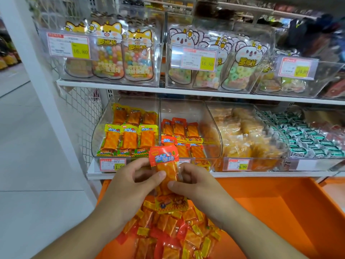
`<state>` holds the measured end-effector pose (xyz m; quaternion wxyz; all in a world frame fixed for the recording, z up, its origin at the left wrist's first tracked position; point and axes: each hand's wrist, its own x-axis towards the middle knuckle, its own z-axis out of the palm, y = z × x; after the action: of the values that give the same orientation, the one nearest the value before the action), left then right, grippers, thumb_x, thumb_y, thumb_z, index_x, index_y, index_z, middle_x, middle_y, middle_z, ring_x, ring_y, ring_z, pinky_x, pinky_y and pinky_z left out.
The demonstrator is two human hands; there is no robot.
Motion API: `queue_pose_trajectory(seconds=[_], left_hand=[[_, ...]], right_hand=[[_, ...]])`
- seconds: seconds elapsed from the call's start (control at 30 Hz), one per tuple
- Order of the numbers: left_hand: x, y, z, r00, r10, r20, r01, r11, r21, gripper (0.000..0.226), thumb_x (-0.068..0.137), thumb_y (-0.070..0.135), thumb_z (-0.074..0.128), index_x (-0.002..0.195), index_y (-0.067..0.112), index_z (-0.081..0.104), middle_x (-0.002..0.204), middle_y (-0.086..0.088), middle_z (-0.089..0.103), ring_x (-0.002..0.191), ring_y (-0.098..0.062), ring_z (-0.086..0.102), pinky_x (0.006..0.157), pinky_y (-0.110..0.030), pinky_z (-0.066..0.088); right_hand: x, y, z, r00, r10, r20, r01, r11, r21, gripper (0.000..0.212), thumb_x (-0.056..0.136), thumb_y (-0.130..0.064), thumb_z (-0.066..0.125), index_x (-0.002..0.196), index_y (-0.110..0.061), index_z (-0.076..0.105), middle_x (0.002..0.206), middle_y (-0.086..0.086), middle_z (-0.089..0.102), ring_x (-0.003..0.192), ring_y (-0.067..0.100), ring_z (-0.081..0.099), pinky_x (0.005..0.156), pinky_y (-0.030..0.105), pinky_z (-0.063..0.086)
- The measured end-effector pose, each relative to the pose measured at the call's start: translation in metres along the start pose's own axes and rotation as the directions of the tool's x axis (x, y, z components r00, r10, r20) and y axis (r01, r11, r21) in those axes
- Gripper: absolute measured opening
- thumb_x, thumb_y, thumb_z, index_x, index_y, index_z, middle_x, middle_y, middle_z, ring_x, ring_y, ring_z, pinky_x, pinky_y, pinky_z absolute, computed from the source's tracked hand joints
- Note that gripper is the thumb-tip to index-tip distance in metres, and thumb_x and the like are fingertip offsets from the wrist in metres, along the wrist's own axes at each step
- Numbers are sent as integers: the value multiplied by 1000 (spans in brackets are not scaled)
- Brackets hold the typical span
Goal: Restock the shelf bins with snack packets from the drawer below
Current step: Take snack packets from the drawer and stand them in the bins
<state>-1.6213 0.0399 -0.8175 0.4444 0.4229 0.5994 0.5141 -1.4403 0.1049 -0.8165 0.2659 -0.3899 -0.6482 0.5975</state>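
- Snack packet, red-topped clear plastic with an orange strip inside (165, 171): we see it held upright between both hands, in front of the lower shelf edge and above the drawer.
- Left hand (134, 181): we note its thumb pressed on the packet's front and its fingers curled behind the packet's left edge, gripping it.
- Right hand (194, 182): we note its thumb on the packet's lower front and its fingers curled behind the right edge, likewise gripping it.
- Open orange drawer (270, 212): below the hands; we see a loose heap of red and yellow snack packets (173, 234) lying in its left part.
- Middle clear plastic bin (188, 109) on the lower shelf: just behind the held packet; it holds red-topped packets of the same kind, in rows.
- Left clear plastic bin (104, 128): beside it, holding yellow-topped packets with orange strips.
- Bins to the right: pale orange wrapped pieces (242, 135), then green-and-white wrapped sweets (308, 139).
- Upper white shelf (112, 85): we see clear boxes of animal-shaped candy pouches (138, 57) with price labels.
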Motion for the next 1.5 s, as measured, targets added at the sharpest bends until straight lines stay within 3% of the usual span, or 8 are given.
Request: queue_pose_trajectory(seconds=[0.07,0.27,0.43,0.7,0.8,0.97,1.3,1.5], left_hand=[[1,-1,2,1000,5,-11,-5,1000,30,27,88,30,79,107,47,74,101,10,80,95,-10,76,90,-43,60],[11,9,7,999,-9,-34,12,998,66,26,85,28,80,111,30,75,97,2,81,94,-21,76,87,-49,61],[50,36,32,999,0,-53,3,998,63,23,89,31,79,110,27,71,91,4,81,84,-17,78,78,-44,63],[181,25,104,988,-48,-147,81,970,228,27,77,28,89,96,20,72,96,-2,77,85,-19,71,84,-42,61],[200,9,122,986,-127,-112,157,936,315,26,80,17,88,80,12,63,80,-4,64,68,-19,53,63,-30,42],[210,-12,140,981,-192,-39,185,846,500,29,78,18,90,76,17,61,81,-8,67,69,-23,58,64,-31,47],[206,4,139,976,-199,90,47,598,800,43,73,20,94,94,23,56,100,-1,73,98,-23,70,94,-39,57],[195,4,143,978,-197,65,79,646,759,35,75,14,92,90,20,61,94,-2,70,94,-21,68,93,-41,59]], right_hand=[[-1,0,-1,1000,18,10,-18,999,-39,23,94,-14,75,77,-14,60,60,-16,52,59,3,51,63,18,43],[16,-15,-36,992,-103,-75,66,918,-390,10,94,-26,76,97,-24,67,88,-14,66,79,3,62,77,27,52],[33,-24,-109,898,-288,-331,-79,636,-767,55,95,-16,67,146,-24,50,143,-6,56,132,17,52,106,22,36],[40,-4,-130,923,-245,-297,-57,677,-734,42,96,-15,64,135,-28,54,134,-8,56,128,15,51,104,27,43],[46,3,-135,924,-245,-295,-43,697,-716,48,94,-12,62,138,-29,52,134,-12,54,126,10,50,104,26,44],[53,9,-142,910,-294,-293,12,724,-690,32,86,-10,61,103,-38,58,103,-18,56,94,4,54,77,28,48],[56,21,-145,903,-297,-312,-18,698,-716,61,92,-15,65,149,-26,47,149,-10,51,139,13,44,113,30,43],[58,23,-143,895,-318,-312,-15,679,-734,61,92,-16,67,148,-27,46,147,-10,51,139,14,45,112,30,45]])
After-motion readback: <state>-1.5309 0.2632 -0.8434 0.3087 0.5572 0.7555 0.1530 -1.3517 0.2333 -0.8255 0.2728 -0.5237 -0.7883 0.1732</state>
